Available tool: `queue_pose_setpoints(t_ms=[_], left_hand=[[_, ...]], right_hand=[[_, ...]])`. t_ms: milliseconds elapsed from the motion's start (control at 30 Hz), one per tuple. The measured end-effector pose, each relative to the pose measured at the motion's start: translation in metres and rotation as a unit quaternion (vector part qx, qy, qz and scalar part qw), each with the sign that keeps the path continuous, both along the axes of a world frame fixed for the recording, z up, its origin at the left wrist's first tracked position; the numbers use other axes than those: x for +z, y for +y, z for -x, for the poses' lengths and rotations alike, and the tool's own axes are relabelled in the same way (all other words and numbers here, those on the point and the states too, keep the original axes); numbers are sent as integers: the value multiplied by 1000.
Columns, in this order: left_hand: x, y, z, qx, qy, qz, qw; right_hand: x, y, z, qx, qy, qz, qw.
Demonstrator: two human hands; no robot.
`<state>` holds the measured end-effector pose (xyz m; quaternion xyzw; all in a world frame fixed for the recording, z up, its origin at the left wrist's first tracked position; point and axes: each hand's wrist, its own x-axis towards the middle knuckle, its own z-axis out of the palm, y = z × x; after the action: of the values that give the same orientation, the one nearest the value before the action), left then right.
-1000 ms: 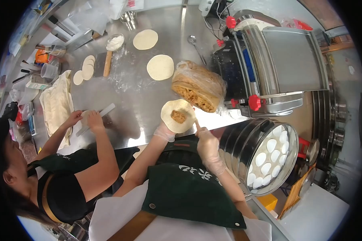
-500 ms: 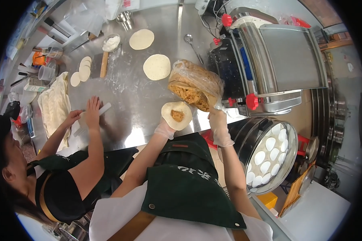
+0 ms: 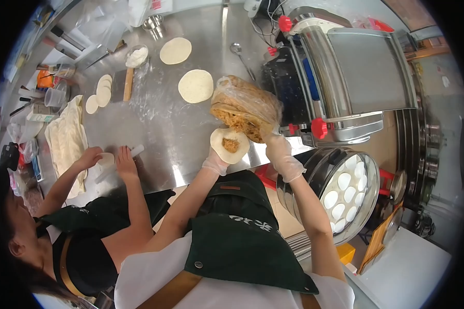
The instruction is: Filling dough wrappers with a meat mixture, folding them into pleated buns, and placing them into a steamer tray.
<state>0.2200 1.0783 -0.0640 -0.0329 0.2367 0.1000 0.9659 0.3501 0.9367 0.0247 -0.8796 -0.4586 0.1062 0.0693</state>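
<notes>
Surface [image 3: 152,126]: metal, light reflected, centre-left of frame. Floor [image 3: 283,206]: tan, below centre. Wall [image 3: 445,72]: apparently pale grey, upper right, distorted near rim.

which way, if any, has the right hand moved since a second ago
Yes: the right hand has moved forward and slightly right, closer to the machine.

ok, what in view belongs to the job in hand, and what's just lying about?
Job: dough round topped with filling, in the left hand; open bag of filling, at the right hand; probably the two larger loose rounds.

Lying about, apparently: spoon, steel cup.
</notes>
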Motion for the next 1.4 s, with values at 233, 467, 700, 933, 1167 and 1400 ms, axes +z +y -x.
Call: queue_pose_setpoints(t_ms=[233, 467, 700, 933, 1167, 1400], left_hand=[[-7, -1, -6, -5, -6, 22, 1000], [22, -6, -14, -5, 60, -461, 885], [53, 2, -2, -22, 71, -733, 676], [83, 14, -1, 31, 99, -831, 547], [71, 16, -14, 23, 28, -409, 912], [46, 33, 3, -34, -59, -87, 994]], right_hand=[[-19, -4, -31, -166, 375, 26, 912], [-3, -2, -6, 44, 4, 39, 998], [-16, 2, -14, -56, 176, -10, 983], [0, 8, -17, -204, 446, 0, 872], [19, 1, -21, -248, 541, -98, 798], [18, -20, -24, -314, 701, -155, 622]])
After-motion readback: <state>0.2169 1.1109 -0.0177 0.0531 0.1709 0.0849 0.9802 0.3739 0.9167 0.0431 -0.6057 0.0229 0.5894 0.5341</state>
